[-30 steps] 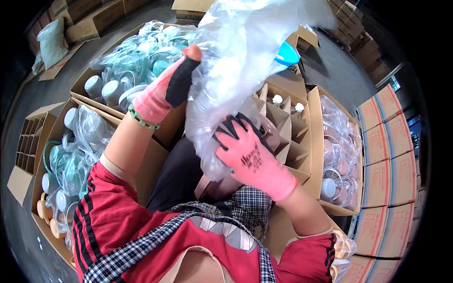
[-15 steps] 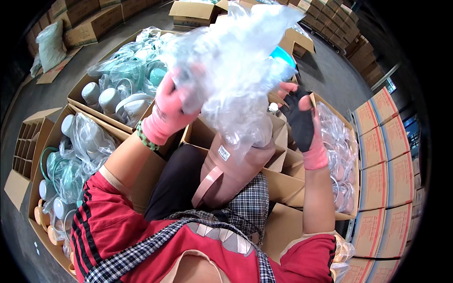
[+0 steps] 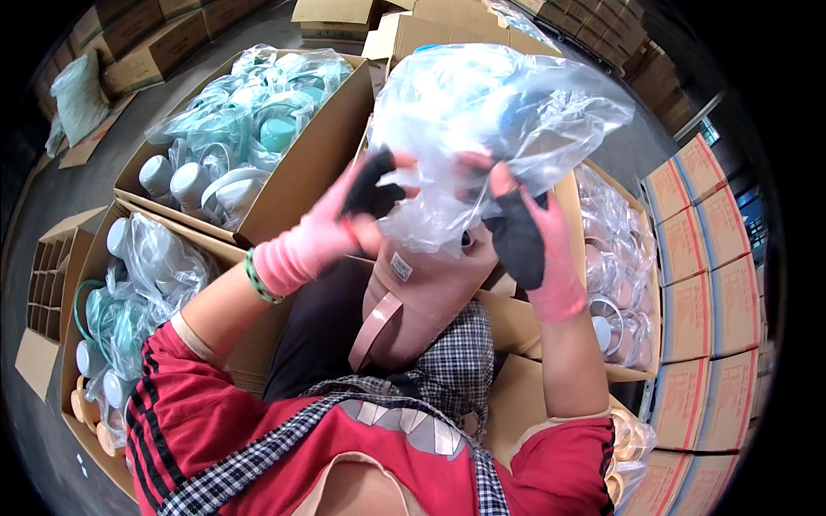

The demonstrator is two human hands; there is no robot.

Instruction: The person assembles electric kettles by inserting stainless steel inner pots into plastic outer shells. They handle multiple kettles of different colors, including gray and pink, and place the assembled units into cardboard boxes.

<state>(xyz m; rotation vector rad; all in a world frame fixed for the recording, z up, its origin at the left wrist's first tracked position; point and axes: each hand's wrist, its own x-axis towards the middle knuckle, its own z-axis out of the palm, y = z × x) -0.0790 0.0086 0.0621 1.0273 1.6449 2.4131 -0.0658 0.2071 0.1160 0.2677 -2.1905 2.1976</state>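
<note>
A pink tumbler with a side handle and a small white label stands tilted on my lap. A large clear plastic bag billows above it, its lower edge hanging over the tumbler's top. My right hand, in a pink and black fingerless glove, pinches the bag's near side between thumb and fingers. At the bag's left edge is my left hand, gloved alike, its thumb and fingers apart and slightly blurred against the film. The tumbler's rim is mostly hidden by the bag.
Cartons of bagged mint and white cups stand at the left, with another carton of cups nearer. A carton of bagged pink cups is at the right. Stacked cartons rise beyond it. A divided carton lies far left.
The bag has moved right and spread out above the tumbler. My left hand has come right and its fingers have opened; my right hand has moved left onto the bag.
</note>
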